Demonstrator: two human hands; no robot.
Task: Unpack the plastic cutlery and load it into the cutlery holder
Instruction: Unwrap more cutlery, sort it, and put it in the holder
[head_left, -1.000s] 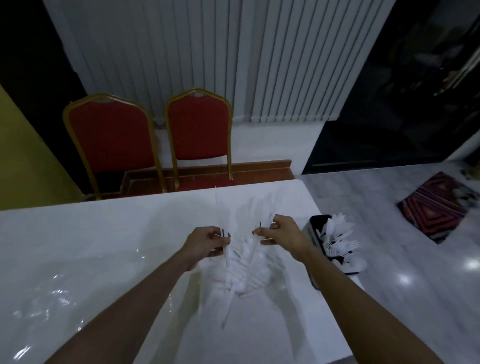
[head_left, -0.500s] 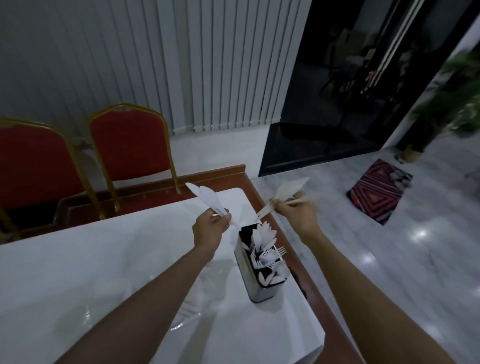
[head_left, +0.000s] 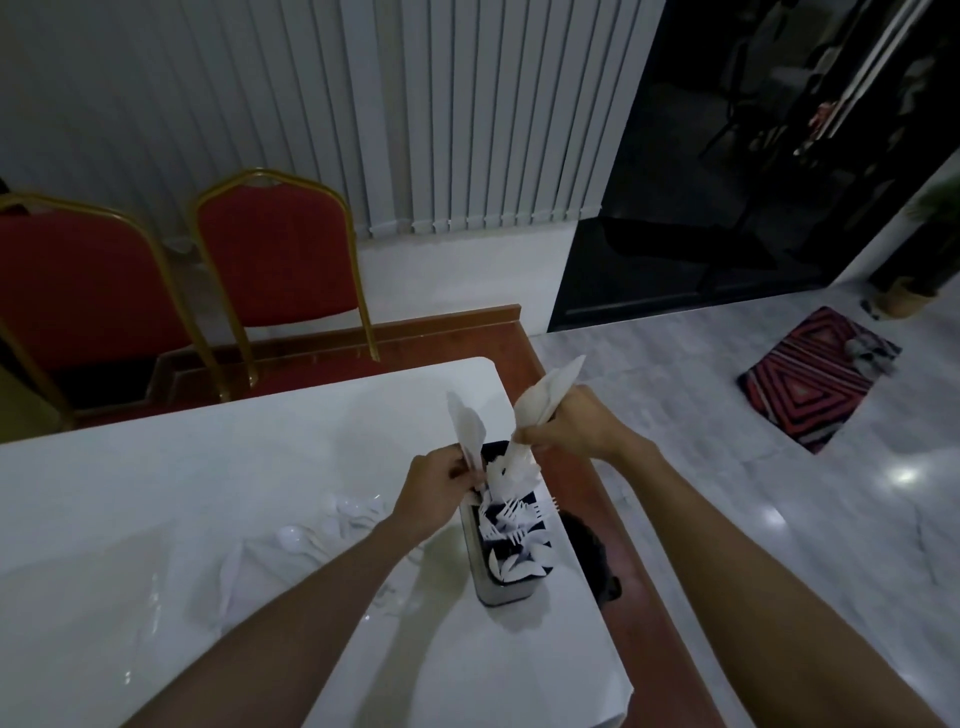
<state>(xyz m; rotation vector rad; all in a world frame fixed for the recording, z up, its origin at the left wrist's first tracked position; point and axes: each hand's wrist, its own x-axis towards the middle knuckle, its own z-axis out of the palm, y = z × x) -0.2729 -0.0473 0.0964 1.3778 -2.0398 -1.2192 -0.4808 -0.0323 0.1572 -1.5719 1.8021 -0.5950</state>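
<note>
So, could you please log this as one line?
left hand: grips cutlery | right hand: grips second bunch | both: at holder | table: loose spoons

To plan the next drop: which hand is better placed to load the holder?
Probably the right hand: the right bunch points into the cutlery holder at its far end; the left bunch, in the left hand, stands at its rim.

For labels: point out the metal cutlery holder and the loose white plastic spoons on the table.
metal cutlery holder (head_left: 506, 592): head view, near outer wall.
loose white plastic spoons (head_left: 289, 537): head view, bowl of the nearest spoon.
</note>
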